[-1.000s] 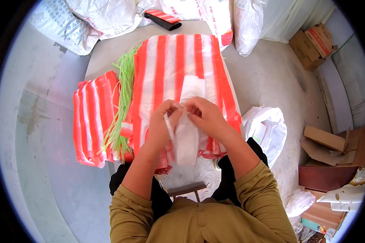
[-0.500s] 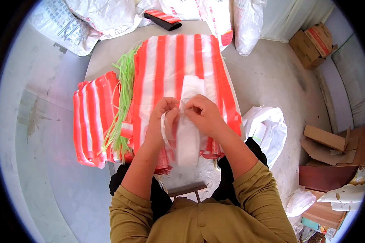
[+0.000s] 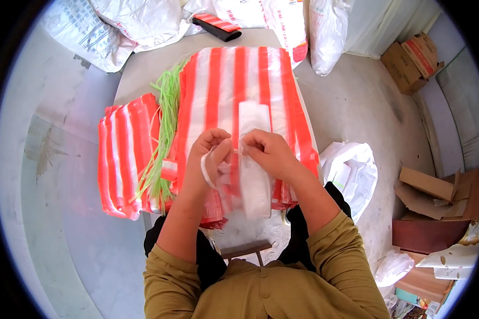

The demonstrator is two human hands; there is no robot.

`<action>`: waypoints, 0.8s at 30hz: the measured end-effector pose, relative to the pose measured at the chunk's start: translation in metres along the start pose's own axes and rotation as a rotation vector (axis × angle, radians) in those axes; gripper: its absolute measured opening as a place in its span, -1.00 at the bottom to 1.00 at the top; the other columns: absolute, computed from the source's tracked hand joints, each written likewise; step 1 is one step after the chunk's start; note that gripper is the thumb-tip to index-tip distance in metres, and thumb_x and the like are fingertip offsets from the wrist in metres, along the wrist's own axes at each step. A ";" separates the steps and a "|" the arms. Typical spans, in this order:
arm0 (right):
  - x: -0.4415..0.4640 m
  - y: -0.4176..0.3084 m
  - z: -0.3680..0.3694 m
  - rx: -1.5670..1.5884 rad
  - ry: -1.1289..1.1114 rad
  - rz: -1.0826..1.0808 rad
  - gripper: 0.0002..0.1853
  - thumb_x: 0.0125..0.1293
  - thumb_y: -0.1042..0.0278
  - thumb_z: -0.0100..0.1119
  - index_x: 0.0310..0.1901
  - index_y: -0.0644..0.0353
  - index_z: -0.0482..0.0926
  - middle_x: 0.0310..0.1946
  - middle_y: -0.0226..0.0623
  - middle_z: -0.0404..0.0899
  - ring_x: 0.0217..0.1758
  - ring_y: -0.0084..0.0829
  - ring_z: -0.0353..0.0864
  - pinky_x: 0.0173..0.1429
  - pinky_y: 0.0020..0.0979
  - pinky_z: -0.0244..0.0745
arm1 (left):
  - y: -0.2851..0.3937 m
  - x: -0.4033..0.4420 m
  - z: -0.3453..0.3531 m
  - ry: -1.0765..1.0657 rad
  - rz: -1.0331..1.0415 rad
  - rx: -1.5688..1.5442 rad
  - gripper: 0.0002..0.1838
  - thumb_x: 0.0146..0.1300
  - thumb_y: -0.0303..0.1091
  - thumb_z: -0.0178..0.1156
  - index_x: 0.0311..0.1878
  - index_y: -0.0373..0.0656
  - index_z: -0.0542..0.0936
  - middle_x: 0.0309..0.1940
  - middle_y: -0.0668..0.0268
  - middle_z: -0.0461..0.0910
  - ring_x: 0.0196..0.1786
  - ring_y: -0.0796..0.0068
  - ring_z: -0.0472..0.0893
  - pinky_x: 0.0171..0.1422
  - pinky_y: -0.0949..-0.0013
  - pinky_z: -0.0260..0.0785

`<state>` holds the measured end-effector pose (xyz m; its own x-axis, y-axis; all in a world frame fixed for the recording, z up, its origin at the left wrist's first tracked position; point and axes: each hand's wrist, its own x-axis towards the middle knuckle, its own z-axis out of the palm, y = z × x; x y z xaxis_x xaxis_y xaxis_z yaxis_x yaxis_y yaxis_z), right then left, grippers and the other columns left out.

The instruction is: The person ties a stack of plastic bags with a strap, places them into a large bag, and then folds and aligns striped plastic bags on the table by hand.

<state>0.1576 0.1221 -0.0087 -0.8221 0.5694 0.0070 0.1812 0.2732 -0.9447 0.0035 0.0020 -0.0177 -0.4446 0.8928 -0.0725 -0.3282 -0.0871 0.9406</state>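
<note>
A long folded bundle of white translucent plastic [image 3: 255, 186] lies lengthwise on a stack of red-and-white striped plastic bags [image 3: 226, 74], its lower end reaching over the stack's near edge. My left hand [image 3: 212, 154] is closed just left of the bundle, with a thin white strip [image 3: 205, 173] held in its fingers and looping down past the wrist. Over the bundle's left edge, my right hand [image 3: 269, 151] pinches thumb and forefinger together, seemingly on another part of the strip; the fingertips hide most of it. A gap separates the hands.
Green plastic strings [image 3: 167, 117] hang along the stack's left side, beside a smaller pile of striped bags [image 3: 125, 154]. A striped and black roll [image 3: 217, 26] lies at the table's far end near white sacks [image 3: 138, 21]. An open white bag [image 3: 351, 170] stands right.
My hands have drawn apart, the left one moving slightly left and the right one slightly right. The bundle's near end has shifted a little to the right.
</note>
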 end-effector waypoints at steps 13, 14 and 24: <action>-0.005 -0.012 0.004 -0.338 -0.004 -0.158 -0.87 0.37 0.34 0.20 -0.14 0.18 0.63 -0.31 -0.23 0.63 -0.21 -0.23 0.63 -0.12 -0.25 0.52 | 0.035 -0.006 0.002 -0.153 0.142 0.235 -0.73 0.54 -0.21 0.12 -0.12 -0.24 0.63 -0.44 0.41 0.51 -0.36 0.63 0.44 -0.22 0.49 0.32; -0.006 -0.013 0.004 -0.367 -0.006 -0.177 -0.86 0.37 0.30 0.21 -0.17 0.16 0.64 -0.33 -0.24 0.63 -0.19 -0.20 0.64 -0.13 -0.20 0.52 | 0.037 -0.007 0.007 -0.166 0.149 0.221 -0.74 0.53 -0.21 0.14 -0.12 -0.24 0.63 -0.43 0.43 0.52 -0.35 0.65 0.43 -0.21 0.50 0.31; -0.003 0.003 0.003 -0.489 0.005 -0.312 -0.88 0.37 0.34 0.21 -0.23 0.21 0.61 -0.36 -0.19 0.60 -0.24 -0.10 0.61 -0.18 -0.20 0.49 | 0.061 -0.011 0.019 0.016 0.333 -0.011 -0.64 0.47 -0.26 0.20 0.20 -0.24 0.49 -0.07 0.23 0.58 -0.06 0.40 0.61 -0.01 0.39 0.47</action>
<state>0.1587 0.1189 -0.0122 -0.8743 0.4078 0.2633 0.1604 0.7547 -0.6362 0.0047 -0.0050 0.0465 -0.5417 0.8077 0.2327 -0.1717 -0.3773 0.9100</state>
